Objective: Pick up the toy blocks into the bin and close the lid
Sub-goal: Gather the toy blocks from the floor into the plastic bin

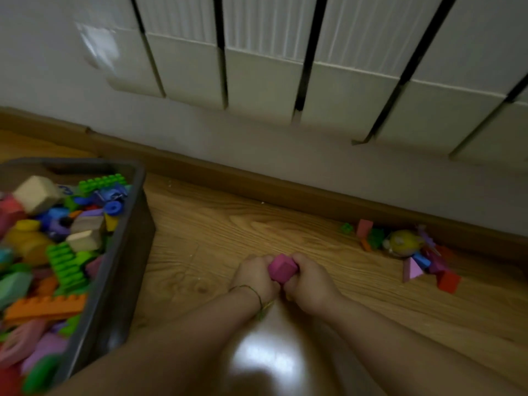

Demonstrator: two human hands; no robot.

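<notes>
A pink block (281, 266) is held low over the wooden floor between both hands. My left hand (255, 277) grips its left side, and my right hand (310, 281) grips its right side, fingers curled round it. The grey bin (125, 252) stands at the left, open, heaped with several coloured blocks (57, 247). No lid is in view. A small pile of loose blocks (411, 252) lies on the floor at the right, against the skirting board.
A white radiator (285, 67) hangs on the wall ahead, above a brown skirting board (257, 181). Bare wooden floor (214, 232) lies between the bin and the loose pile. My knee (265, 352) shows at the bottom centre.
</notes>
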